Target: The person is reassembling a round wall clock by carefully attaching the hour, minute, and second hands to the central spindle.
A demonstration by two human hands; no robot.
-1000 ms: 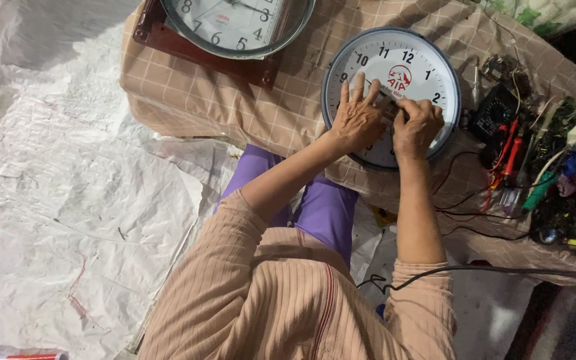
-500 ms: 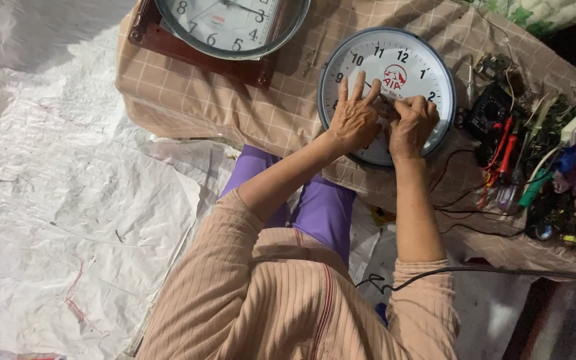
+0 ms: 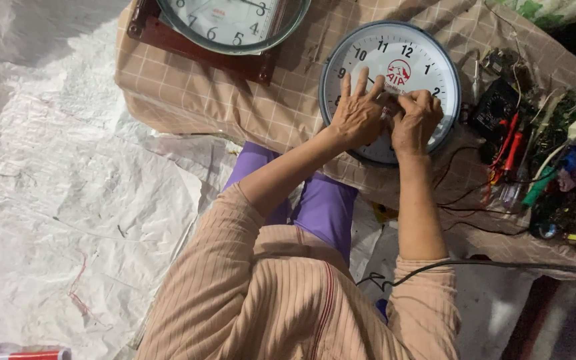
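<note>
The left hand [image 3: 358, 113] lies flat, fingers spread, on the round white wall clock [image 3: 395, 60]; the right hand [image 3: 417, 120] is clenched beside it, pinching something too small to tell. The clock lies on the checked cloth [image 3: 235, 100], left of tangled tools [image 3: 541, 167].

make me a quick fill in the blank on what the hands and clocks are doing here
1. Both the left hand and the right hand rest on the face of the round ____ wall clock.
2. The second clock sits on a ____ wooden frame.
3. Both clocks lie on a checked ____.

Missing words: white; brown; cloth
</note>
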